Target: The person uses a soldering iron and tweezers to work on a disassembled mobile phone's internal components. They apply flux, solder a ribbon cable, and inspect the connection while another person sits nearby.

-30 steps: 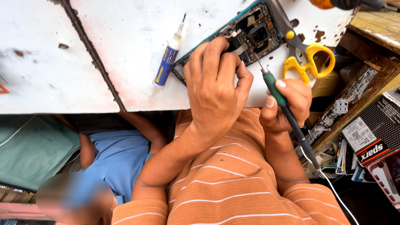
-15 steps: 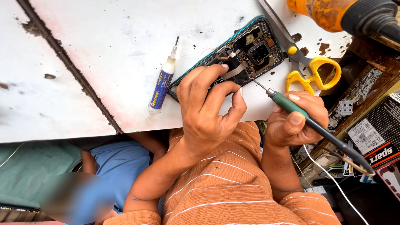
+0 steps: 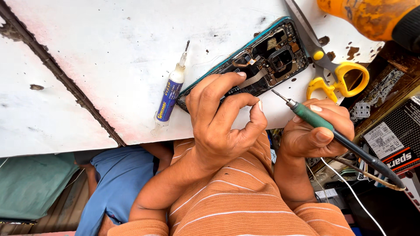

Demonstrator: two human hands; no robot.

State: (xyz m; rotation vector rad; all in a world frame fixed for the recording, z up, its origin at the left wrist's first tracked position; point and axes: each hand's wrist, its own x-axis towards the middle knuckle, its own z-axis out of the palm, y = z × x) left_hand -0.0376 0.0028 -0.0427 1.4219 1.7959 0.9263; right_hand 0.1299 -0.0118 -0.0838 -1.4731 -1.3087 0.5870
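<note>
- the white table point(image 3: 109, 52) fills the upper part of the view, with a dark seam point(image 3: 65, 83) running across it from 10 o'clock towards 5 o'clock
- an orange power tool point(image 3: 372, 17) pokes in at 1 o'clock, partly cut off by the frame
- the opened phone point(image 3: 271, 57) lies back-up on the table at about 1 o'clock from the centre, its back cover off and its dark insides and camera block showing, its lower end under the left hand
- the left hand point(image 3: 218, 126) sits at the centre, fingers curled, index fingertip pressing on the phone's inner parts and thumb bent in beside it; whether it pinches anything i cannot tell
- the right hand point(image 3: 319, 131) at 3 o'clock is closed round a green-handled soldering iron point(image 3: 332, 131), whose tip points to 10 o'clock, just beside the phone's edge and apart from it
- yellow-handled scissors point(image 3: 337, 76) lie at 2 o'clock, just beside the phone, at 12 o'clock from the right hand
- a small syringe tube with a blue label point(image 3: 169, 94) lies at 9 o'clock from the phone, its needle pointing to 1 o'clock
</note>
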